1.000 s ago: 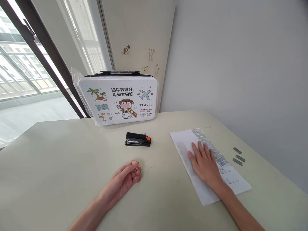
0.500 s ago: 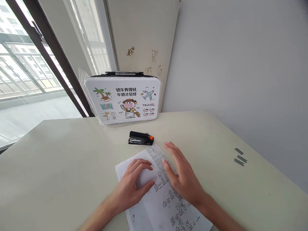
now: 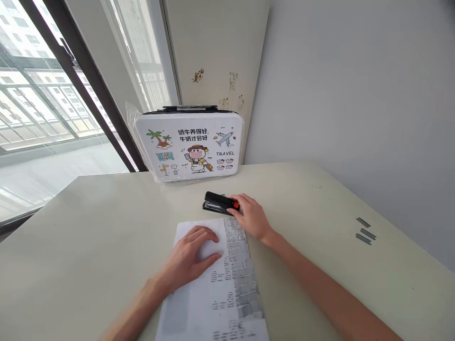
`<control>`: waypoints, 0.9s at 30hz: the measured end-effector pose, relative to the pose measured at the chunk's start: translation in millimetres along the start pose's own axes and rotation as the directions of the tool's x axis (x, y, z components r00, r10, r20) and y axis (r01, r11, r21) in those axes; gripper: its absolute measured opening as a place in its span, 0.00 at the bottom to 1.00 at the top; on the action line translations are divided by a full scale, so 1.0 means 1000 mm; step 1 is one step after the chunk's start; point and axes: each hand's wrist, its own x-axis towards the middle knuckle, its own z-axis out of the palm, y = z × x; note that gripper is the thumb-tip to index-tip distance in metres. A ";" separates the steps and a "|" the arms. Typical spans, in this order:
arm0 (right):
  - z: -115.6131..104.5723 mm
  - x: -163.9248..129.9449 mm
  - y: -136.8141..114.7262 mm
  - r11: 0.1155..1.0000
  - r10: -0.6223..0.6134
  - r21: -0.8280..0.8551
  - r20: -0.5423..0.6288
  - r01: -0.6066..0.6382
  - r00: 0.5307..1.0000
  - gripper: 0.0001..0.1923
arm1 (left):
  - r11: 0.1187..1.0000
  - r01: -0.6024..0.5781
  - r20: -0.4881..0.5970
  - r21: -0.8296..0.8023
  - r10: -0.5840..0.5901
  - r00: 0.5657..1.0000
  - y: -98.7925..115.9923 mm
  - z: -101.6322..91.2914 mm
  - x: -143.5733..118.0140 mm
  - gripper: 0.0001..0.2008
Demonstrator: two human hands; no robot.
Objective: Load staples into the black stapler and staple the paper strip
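Observation:
A black stapler (image 3: 217,202) with an orange-red button lies on the table just beyond the papers. My right hand (image 3: 251,215) has its thumb and fingers closed round the stapler's right end. A stack of printed papers (image 3: 209,303) lies in front of me, with a shiny grey, patterned strip down its right side and small dark print. On the upper part of the papers rests my left hand (image 3: 195,251), its fingers loosely bent and thumb apart, holding nothing. The underside of my left palm is hidden.
A white case (image 3: 192,147) with cartoon pictures, partly wrapped in clear plastic, stands at the back of the table (image 3: 88,246). Several grey strips (image 3: 366,232), like staple strips, lie on the right. A grey wall (image 3: 348,94) borders the table; a window (image 3: 42,109) is at left.
My right hand has moved from above the papers to the stapler and taken hold of it. The papers have turned to lie straighter before me; my left hand stays on them.

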 end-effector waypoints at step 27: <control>-0.103 -0.090 0.060 0.851 0.314 0.319 0.328 -0.418 0.891 0.27 | 0.856 0.078 -0.136 0.511 -0.009 0.991 -0.036 -0.026 0.000 0.18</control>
